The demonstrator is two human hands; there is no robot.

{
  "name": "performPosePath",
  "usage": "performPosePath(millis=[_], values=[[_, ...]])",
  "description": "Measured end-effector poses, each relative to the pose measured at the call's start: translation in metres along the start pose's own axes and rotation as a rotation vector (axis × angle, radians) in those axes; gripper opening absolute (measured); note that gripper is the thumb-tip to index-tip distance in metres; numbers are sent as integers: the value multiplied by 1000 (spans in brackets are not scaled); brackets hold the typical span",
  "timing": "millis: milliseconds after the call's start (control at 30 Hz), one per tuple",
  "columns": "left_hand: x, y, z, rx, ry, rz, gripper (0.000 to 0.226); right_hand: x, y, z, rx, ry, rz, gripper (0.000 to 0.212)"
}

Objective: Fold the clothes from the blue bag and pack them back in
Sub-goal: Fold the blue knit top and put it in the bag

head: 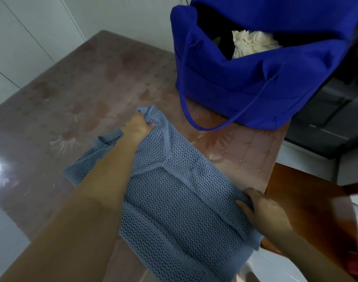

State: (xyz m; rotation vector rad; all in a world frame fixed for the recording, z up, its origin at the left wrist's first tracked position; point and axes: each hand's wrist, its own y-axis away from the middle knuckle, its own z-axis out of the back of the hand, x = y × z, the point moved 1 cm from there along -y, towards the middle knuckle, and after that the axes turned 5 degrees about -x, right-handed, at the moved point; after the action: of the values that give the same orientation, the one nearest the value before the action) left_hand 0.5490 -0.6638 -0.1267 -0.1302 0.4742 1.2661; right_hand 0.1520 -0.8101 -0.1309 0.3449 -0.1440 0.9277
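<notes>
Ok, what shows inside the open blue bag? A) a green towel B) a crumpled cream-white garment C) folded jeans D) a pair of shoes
B: a crumpled cream-white garment shows in the mouth of the blue bag; the left hand and right hand grip the mesh-knit sweater.

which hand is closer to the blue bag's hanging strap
Left. The left hand grips the far end of the knit top, just left of the strap. The right hand holds its near right edge, farther back.

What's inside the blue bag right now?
A crumpled cream-white garment shows through the open mouth of the blue bag. Around it the interior is dark, and the bag's walls cover anything deeper.
</notes>
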Motion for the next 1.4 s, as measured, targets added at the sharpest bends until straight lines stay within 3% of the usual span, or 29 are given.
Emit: performPosePath(millis=[67, 100, 167, 267, 467, 633, 733, 933, 1033, 1233, 1400], values=[[-13, 0, 5, -134, -107, -23, 21, 1, 1, 1, -20, 15, -26, 30], [-19, 1, 10, -202, -112, -6, 18, 1, 1, 2, -35, 37, -44, 29], [-23, -2, 15, -248, -56, 23, 23, 0, -1, 4, -38, 96, -62, 29], [-19, 10, 14, -161, -88, -50, 39, 0, -3, 6, 4, 110, -37, 30], [19, 115, 6, -241, 95, -187, 54, 0, -14, 22, 17, 36, -15, 37], [86, 189, 15, -377, 92, 36, 51, 10, -38, 23, 32, 11, 102, 50], [98, 228, 16, -360, 110, 112, 44, 27, -51, 22, 73, -11, 219, 52], [59, 277, -11, -143, 183, 301, 55, 119, -96, 11, 78, -96, 641, 37], [42, 281, -29, -164, 155, 357, 58, 186, -123, 8, 98, -122, 795, 34], [59, 247, -7, -443, 5, 443, 58, 292, -169, 0, 189, -227, 786, 31], [66, 245, -8, -303, -102, 490, 74, 340, -194, -26, 164, 4, 774, 35]])
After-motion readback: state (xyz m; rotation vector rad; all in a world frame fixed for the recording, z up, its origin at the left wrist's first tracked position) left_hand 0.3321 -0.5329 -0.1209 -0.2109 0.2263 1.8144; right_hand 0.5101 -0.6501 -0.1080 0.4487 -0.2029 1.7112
